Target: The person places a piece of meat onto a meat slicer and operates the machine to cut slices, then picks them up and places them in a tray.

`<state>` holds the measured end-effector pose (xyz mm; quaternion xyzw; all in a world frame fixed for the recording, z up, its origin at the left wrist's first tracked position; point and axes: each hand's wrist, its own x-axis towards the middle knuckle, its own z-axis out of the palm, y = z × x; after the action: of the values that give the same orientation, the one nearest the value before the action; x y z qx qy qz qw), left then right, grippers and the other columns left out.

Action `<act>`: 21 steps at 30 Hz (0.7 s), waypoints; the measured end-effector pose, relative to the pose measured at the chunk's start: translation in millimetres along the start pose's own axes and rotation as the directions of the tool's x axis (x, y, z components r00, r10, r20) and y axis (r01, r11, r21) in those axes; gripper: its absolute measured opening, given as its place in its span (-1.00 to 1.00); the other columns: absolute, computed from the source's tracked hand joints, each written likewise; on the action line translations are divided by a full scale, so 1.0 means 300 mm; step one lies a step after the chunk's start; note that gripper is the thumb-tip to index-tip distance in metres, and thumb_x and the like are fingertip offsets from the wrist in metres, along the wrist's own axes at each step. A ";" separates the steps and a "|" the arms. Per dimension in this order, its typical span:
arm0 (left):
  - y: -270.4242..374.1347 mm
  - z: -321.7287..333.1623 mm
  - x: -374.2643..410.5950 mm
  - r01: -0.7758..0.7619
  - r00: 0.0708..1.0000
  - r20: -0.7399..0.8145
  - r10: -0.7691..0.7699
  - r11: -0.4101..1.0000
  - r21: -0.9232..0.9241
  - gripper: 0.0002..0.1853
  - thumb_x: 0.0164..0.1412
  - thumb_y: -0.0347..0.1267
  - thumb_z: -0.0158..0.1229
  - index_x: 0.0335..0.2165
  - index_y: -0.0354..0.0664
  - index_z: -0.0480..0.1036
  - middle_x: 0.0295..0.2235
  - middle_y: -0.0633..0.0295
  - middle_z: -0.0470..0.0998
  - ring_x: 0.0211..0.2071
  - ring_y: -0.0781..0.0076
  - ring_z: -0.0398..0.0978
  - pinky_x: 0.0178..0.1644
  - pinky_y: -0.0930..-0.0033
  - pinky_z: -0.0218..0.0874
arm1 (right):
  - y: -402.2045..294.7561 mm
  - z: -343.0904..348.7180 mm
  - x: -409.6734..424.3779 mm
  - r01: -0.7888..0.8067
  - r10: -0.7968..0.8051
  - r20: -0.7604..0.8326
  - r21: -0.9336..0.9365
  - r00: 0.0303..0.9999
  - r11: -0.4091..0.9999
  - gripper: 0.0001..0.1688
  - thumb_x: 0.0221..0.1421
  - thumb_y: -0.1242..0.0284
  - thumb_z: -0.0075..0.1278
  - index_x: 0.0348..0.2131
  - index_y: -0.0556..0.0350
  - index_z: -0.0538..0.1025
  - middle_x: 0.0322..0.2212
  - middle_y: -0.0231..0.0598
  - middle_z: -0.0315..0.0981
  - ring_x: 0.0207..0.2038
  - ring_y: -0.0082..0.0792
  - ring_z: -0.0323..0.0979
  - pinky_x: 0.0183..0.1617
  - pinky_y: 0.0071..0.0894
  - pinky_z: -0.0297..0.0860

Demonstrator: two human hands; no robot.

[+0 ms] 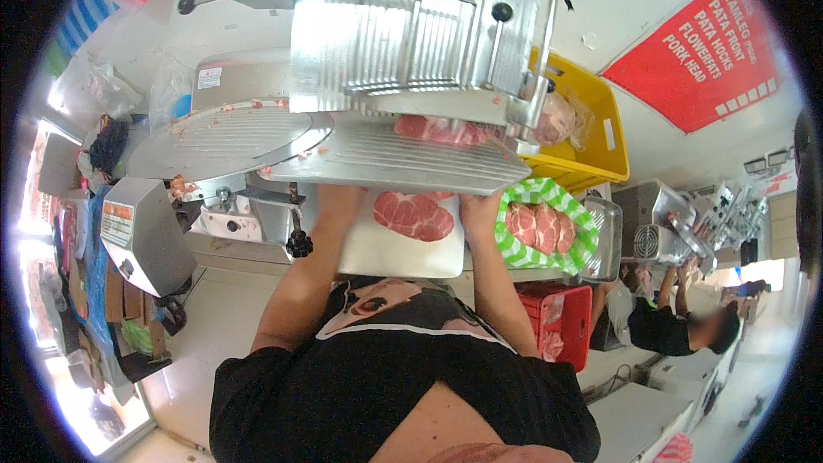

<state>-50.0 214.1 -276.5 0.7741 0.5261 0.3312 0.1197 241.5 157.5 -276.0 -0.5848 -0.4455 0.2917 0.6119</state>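
A meat slicer's ridged metal plate (386, 157) overhangs both of my hands and hides their fingers. Below it lies a pale metal tray (398, 263) with a slice of marbled raw meat (415, 215); more meat shows partly under the plate edge. My left hand (339, 198) reaches under the plate at the tray's left side. At the right rim of the tray is my right hand (479, 209); its grip cannot be made out. A larger piece of raw meat (440, 130) sits under the slicer's ribbed carriage (386, 45), beside the round blade cover (225, 138).
Several meat slices (540, 228) rest in a green-and-white checked bag (585, 238) right of my hand. Beyond stands a yellow crate (607, 148) holding bagged meat. A red crate (559, 296) is lower right. Another person (669, 321) works by a second slicer (656, 218).
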 end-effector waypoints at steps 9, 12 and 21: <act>-0.497 0.077 0.002 0.050 0.942 -0.234 -0.242 0.787 -0.615 -0.61 0.35 -0.12 -0.07 -0.06 -0.05 0.55 -0.03 0.12 0.57 0.02 0.08 0.48 0.22 -0.14 0.18 | -0.106 0.033 0.034 0.036 0.026 -0.176 0.339 0.984 0.940 -0.73 0.22 0.59 -0.05 -0.08 0.24 0.48 -0.13 -0.19 0.52 -0.13 -0.38 0.45 -0.01 -0.40 0.35; -0.522 0.029 -0.015 0.061 0.958 0.063 -0.279 -0.014 -0.998 -0.63 0.39 -0.13 -0.06 -0.02 -0.04 0.51 -0.02 0.18 0.56 0.02 0.17 0.49 0.17 -0.01 0.27 | -0.189 -0.003 -0.045 0.200 -0.200 -0.021 -0.011 0.980 0.980 -0.64 0.25 0.52 0.00 0.02 0.22 0.44 -0.12 -0.13 0.49 -0.08 -0.29 0.42 0.06 -0.31 0.33; -0.064 -0.187 -0.048 0.157 0.824 0.342 -0.451 -0.400 -0.903 -0.64 0.42 -0.10 0.02 -0.01 -0.08 0.45 -0.06 0.22 0.58 -0.04 0.31 0.53 0.04 0.22 0.43 | -0.377 0.110 -0.206 0.660 -0.001 0.775 -0.538 0.632 0.524 -0.03 0.13 0.02 0.16 0.29 0.21 0.19 0.22 0.19 0.16 0.33 0.13 0.04 0.34 0.29 0.02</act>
<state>-103.2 200.0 -250.1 0.1448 0.2520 0.6319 0.7185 167.0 101.9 -181.0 -0.5282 -0.8314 0.1242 0.1195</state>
